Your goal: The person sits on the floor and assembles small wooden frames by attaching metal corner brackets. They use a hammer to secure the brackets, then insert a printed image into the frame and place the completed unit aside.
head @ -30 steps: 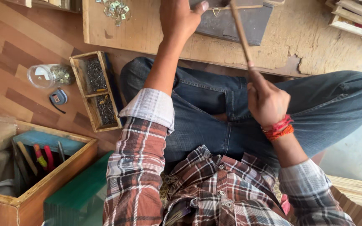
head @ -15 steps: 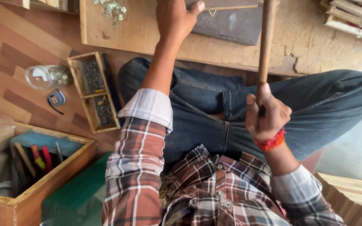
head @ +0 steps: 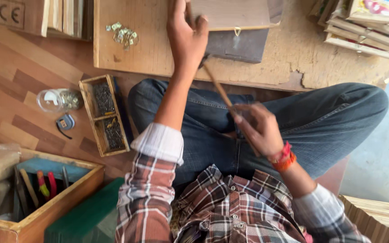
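My left hand [head: 186, 36] presses down on the near edge of a flat wooden frame piece [head: 230, 13] that lies on a low wooden work board [head: 145, 49]. A small metal hanger clip [head: 238, 31] sits on the frame's near edge. My right hand [head: 260, 130], with a red thread band at the wrist, grips the wooden handle of a hammer [head: 219, 87]. The handle slants up and left, and its head end is down by my left fingers at the frame's edge. I sit cross-legged in jeans.
A pile of small metal clips [head: 123, 33] lies on the board's left part. On the floor to the left stand a two-part wooden nail tray [head: 105, 114], a clear jar [head: 59, 100] and a wooden toolbox [head: 37, 189]. Stacked frames [head: 361, 27] lie at top right.
My right hand swung the hammer from upright down to the frame's near edge. My left hand stayed on the frame.
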